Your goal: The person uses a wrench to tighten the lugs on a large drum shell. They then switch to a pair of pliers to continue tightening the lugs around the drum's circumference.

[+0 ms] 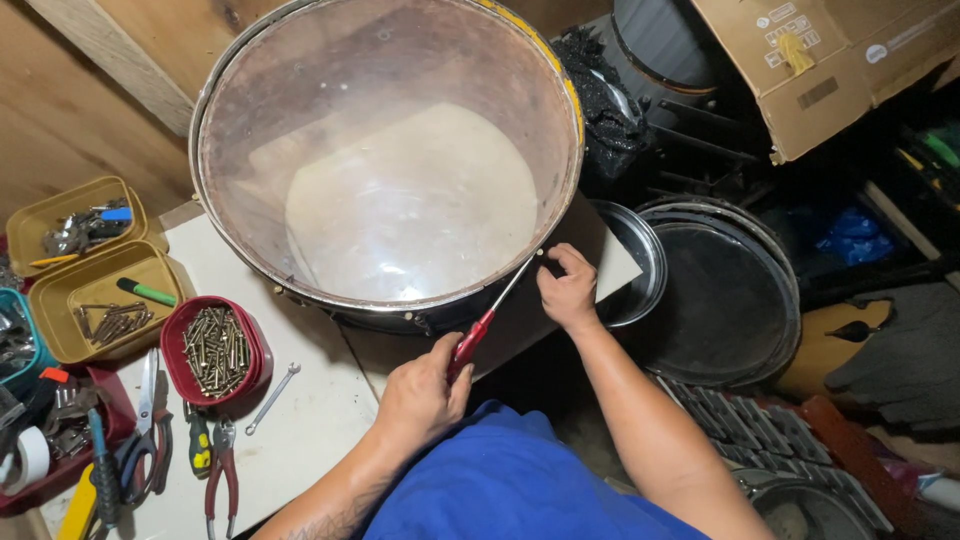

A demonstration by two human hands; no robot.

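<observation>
A large round drum shell with a metal rim and a clear skin stands on a white table. My left hand grips the red handle of a screwdriver, whose shaft slants up to the drum's near-right rim. My right hand is at that same spot, fingers pinched at the screwdriver's tip against the rim. Whether a screw sits under the fingertips is hidden.
A red bowl of screws, a small wrench, pliers, scissors and yellow trays of parts lie on the table's left. Black round pans, a cardboard box and dark clutter fill the right.
</observation>
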